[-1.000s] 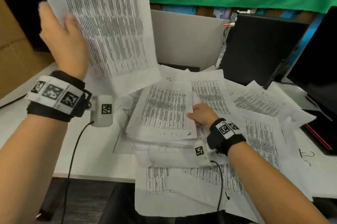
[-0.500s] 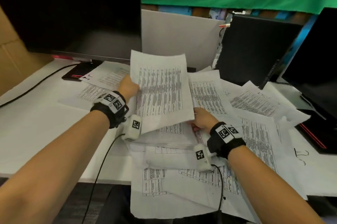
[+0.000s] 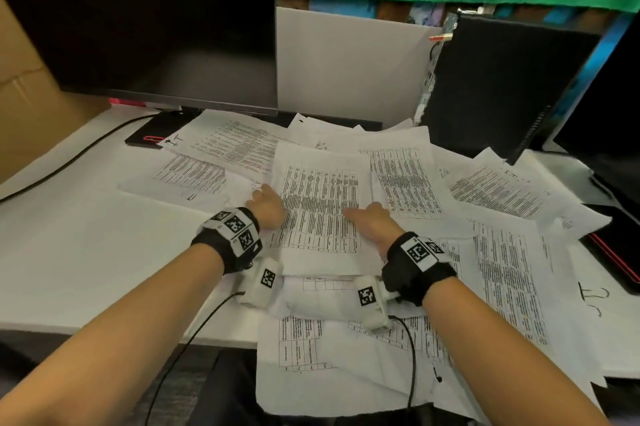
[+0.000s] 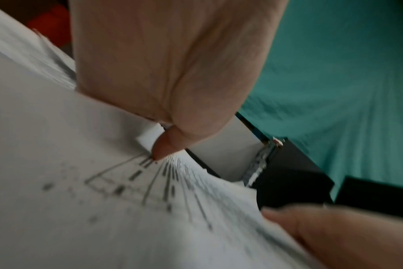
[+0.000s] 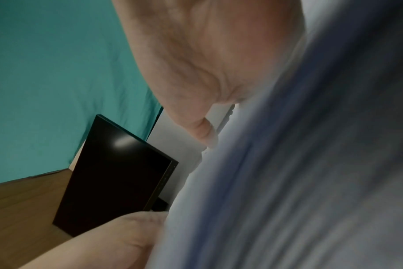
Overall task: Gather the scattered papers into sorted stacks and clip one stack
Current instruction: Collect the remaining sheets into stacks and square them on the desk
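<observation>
Both hands down on the centre stack (image 3: 320, 211), mid-desk, just in front of the monitor (image 3: 152, 20). Left hand (image 3: 268, 209) at the stack's left edge; wrist cam shows thumb on top of the printed sheet (image 4: 127, 191), other fingers out of sight, prob. under the edge, so it reads as a pinch on the top sheet. Right hand (image 3: 372, 223) at the right edge, thumb lying flat across the print, fingers seem tucked beneath the pile; right wrist view too blurred to confirm, so grip there is a guess: likely holding the stack's edge.

Step in hand, as I judge it: seating the top sheet & squaring the pile.

To do it well:
- press edges inward w/ both hands together, not one at a time, or sheets skew
- keep palms low so nothing lifts or curls
- check the top sheet matches the table layout below before letting go; sorting counts here, not just tidiness
- tap long edge, then short edge

Look of the papers: white sheets, dense printed tables, some crumpled at corners. Loose papers (image 3: 498, 190) fan out to the right, more lie to the left (image 3: 194, 172) and overhang the desk's (image 3: 69, 235) near edge (image 3: 332, 366). Most are unsorted yet. No clip visible anywhere in view.
</observation>
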Demonstrator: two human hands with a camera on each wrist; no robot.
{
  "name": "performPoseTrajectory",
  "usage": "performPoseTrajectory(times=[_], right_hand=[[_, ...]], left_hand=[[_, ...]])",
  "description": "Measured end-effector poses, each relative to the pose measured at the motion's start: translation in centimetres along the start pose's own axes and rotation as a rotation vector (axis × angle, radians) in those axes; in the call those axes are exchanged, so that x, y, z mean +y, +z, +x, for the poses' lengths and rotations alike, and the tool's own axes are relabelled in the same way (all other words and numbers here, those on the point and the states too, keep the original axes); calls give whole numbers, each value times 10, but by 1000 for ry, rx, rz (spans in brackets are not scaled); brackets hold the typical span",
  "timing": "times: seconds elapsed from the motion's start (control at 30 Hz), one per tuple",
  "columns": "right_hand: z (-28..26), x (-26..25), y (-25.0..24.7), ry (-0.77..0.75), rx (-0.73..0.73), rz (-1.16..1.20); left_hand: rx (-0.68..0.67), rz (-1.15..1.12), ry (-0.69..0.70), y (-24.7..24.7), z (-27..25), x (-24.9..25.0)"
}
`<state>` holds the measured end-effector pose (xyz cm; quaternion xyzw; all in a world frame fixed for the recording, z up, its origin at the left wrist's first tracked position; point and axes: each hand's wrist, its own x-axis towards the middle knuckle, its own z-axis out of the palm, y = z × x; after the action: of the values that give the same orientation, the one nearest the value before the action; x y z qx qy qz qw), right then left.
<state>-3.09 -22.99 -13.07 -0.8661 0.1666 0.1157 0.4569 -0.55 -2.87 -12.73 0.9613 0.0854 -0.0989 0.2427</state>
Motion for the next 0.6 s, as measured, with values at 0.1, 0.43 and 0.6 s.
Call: performPoseTrajectory(times=[0.1,0.43,0.6], right_hand=[[12,2,3,-13,29,113],[26,18,2,-123,63,50],[27,19,4,-133,70,49]], left_hand=[[-77,41,-45,3,-2,3],[424,-691,-561,-65,26,-83],[288,-798,-420,-81,30,-107]])
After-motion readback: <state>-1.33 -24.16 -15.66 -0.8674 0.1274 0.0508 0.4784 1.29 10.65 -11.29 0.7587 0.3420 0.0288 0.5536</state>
